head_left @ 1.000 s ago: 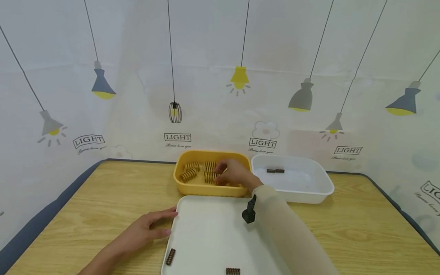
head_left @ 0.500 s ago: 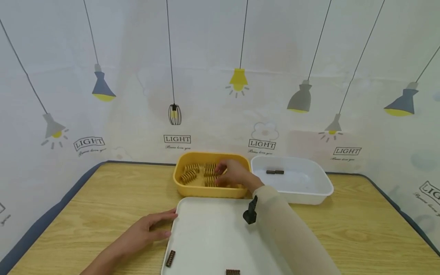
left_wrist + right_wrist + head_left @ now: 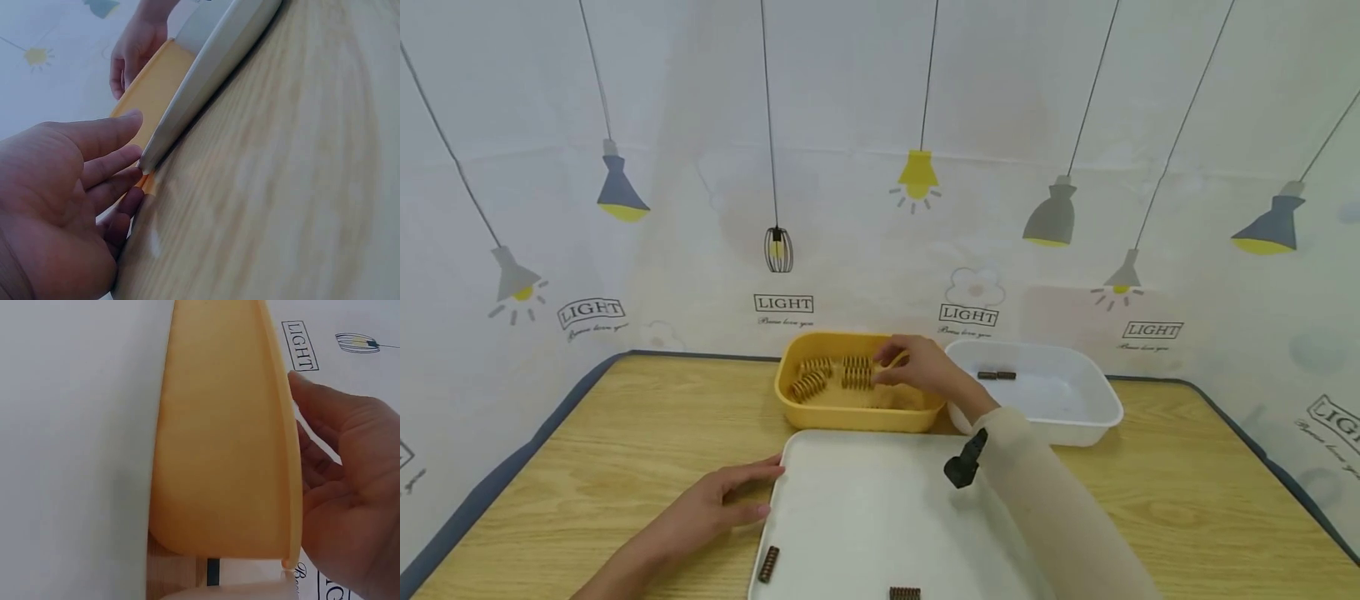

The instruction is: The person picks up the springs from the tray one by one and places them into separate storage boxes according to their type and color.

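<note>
My left hand (image 3: 700, 508) lies at the left edge of the white tray (image 3: 857, 500), thumb and fingers spread a little; its fingertips touch the tray rim in the left wrist view. My right hand (image 3: 921, 367) is over the yellow bin (image 3: 850, 418), thumb and fingers bent, fingertips right by the ends of stacked gold coil springs (image 3: 857, 372). In the right wrist view the bin wall (image 3: 219, 431) hides the fingertips, and I cannot tell whether they pinch a spring. More gold springs (image 3: 809, 384) lie at the bin's left. Two dark springs (image 3: 768, 564) (image 3: 905, 593) lie on the tray.
A white bin (image 3: 1052, 404) adjoins the yellow one on the right, with two dark springs (image 3: 997, 376) end to end inside. Both bins stand behind the tray on the wooden table (image 3: 1187, 500). A curtain (image 3: 850, 192) printed with lamps hangs behind the table.
My right hand has shifted slightly up and to the right within the yellow bin, and its forearm has moved right. Fewer rows show in the gold stack. My left hand stays put.
</note>
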Demonstrator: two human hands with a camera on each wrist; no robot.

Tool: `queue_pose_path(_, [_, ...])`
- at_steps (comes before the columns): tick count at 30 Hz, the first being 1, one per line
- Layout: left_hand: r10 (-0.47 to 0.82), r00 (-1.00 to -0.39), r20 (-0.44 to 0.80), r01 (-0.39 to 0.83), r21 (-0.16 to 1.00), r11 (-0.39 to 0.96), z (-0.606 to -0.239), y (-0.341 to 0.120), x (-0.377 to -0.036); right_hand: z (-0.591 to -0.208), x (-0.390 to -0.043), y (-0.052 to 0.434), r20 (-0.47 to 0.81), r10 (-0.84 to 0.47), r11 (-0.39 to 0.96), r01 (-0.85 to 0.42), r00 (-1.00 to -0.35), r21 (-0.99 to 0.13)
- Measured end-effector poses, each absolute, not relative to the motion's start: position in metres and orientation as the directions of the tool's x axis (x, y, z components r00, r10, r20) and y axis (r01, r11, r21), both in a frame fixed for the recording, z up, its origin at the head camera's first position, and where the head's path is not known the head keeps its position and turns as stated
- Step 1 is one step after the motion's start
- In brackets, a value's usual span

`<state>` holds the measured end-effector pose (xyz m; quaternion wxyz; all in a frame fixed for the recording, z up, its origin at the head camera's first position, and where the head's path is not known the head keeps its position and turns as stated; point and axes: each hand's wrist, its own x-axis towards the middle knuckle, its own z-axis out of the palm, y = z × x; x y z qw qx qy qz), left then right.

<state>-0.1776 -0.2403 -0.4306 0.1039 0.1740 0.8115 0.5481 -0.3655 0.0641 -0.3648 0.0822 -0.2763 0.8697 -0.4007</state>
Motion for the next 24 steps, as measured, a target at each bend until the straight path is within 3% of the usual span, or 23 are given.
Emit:
queue_pose_path(14, [0.384,-0.923,0.020,0.177,0.909,0.376,-0.427,-0.241,-0.177,-0.363,-0.329,0.069,0.187,-0.649,0.240,-0.432,-0.737,-0.869])
queue_pose_path(19, [0.395,-0.918,0.014,0.174,0.913,0.370,-0.426,-0.241,-0.177,-0.354,-0.307,0.054,0.173,-0.715,0.201,-0.436,-0.678,-0.877])
queue_pose_path(24, [0.399,-0.917,0.014,0.182,0.905,0.386,-0.428,-0.241,-0.178,-0.351,-0.288,0.040,0.168,-0.806,0.198,-0.525,-0.568,-0.828])
